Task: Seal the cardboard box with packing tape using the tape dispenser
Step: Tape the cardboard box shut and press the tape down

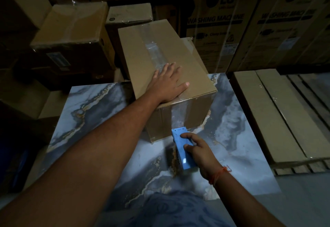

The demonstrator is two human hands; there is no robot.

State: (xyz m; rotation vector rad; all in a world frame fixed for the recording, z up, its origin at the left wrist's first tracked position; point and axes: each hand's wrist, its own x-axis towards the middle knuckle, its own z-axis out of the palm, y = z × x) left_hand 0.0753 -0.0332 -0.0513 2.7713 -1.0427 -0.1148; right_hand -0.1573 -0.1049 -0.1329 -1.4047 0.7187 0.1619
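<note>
Box: a cardboard box [166, 69] is sitting at the far edge of the marbled desk [92, 119], partly overhanging it, with its flaps closed.
Tape: a clear strip of tape [155, 53] is running along the top seam and down the near side of the box.
Left hand: the left hand [167, 83] is lying flat and released on the top of the box near its front edge — fingers spread, palm pressing down.
Right hand: the right hand [196, 148] is grasping the blue tape dispenser [182, 148], thumb and fingers wrapped over its body.
Dispenser: its toothed end is touching the lower part of the box's near side — right on the tape strip, above the middle of the desk.
Wrist: an orange thread [219, 173] is sitting around the right wrist.
Surroundings: other cardboard cartons [71, 35] are standing behind and beside the desk.
</note>
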